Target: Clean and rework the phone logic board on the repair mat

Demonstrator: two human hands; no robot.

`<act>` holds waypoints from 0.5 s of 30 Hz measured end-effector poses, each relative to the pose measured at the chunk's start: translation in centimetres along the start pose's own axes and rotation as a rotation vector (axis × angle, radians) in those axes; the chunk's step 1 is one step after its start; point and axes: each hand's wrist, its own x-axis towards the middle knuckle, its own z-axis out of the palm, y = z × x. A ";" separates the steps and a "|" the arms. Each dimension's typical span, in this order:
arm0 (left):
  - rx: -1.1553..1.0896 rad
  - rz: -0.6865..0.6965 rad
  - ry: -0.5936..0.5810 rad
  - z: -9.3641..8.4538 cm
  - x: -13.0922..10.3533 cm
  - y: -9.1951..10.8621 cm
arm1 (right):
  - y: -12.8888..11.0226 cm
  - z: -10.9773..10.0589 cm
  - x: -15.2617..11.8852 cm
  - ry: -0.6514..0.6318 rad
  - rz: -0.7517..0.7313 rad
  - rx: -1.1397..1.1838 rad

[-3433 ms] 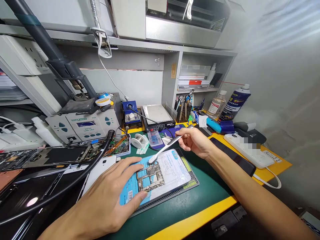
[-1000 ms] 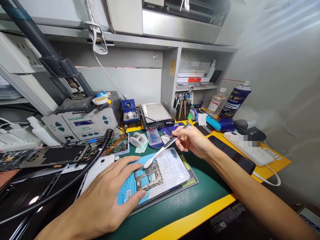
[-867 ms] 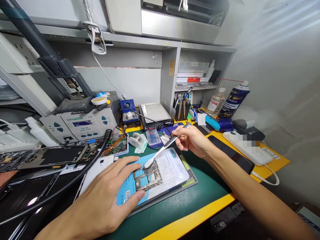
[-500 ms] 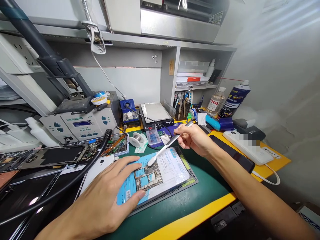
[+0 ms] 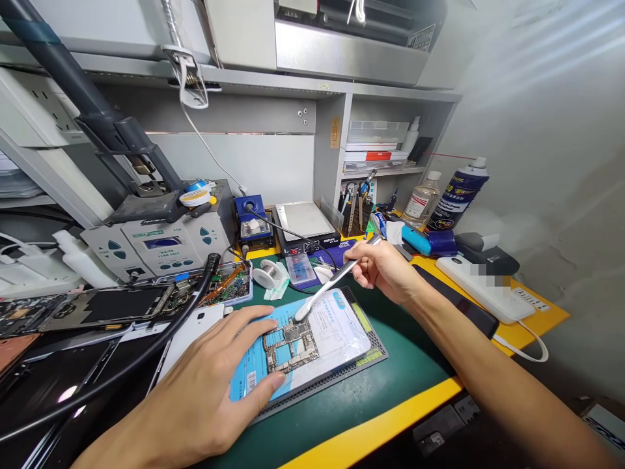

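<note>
Head view: a yellow bench top (image 5: 371, 431) carries a broad green mat (image 5: 410, 365), dull and faintly flecked near the front; behind it on the left stands a grey QUICK hot-air rework station (image 5: 161, 251), with a dark display and oval buttons; on the mat lies a grey perforated pad (image 5: 378, 350), its right and near edges showing from under a blue-and-white printed packet (image 5: 336, 339), flat and glossy, with a barcode near its left end; the left hand (image 5: 215, 371) reaches over that end, its thumb spread wide from the fingers, the thumb tip resting on the packet by the circuit board's near left corner and the index fingertip by its far left side; I cannot tell whether either tip touches the board itself; the right hand (image 5: 378, 267) pinches the dark handle of a toothbrush (image 5: 326, 288) between thumb and index finger, the other fingers curled in; its white neck slants down leftward, and its white head lies over the board's far edge, the bristles hidden beneath; the circuit board (image 5: 295, 333) lies flat on the packet's middle, dark and irregular in outline, with window-like cut-outs showing blue through them and pale metallic parts along its rim; smallest, a dark squarish chip (image 5: 293, 333) sits in its upper part.
</note>
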 end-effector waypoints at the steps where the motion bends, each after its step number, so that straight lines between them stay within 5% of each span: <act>1: 0.000 0.000 -0.002 0.0 0.0 0.0 | 0.0 0.0 0.0 -0.001 0.000 0.003; 15: 0.009 -0.002 -0.009 0.1 -0.1 0.0 | 0.4 0.9 -0.4 -0.117 0.033 0.060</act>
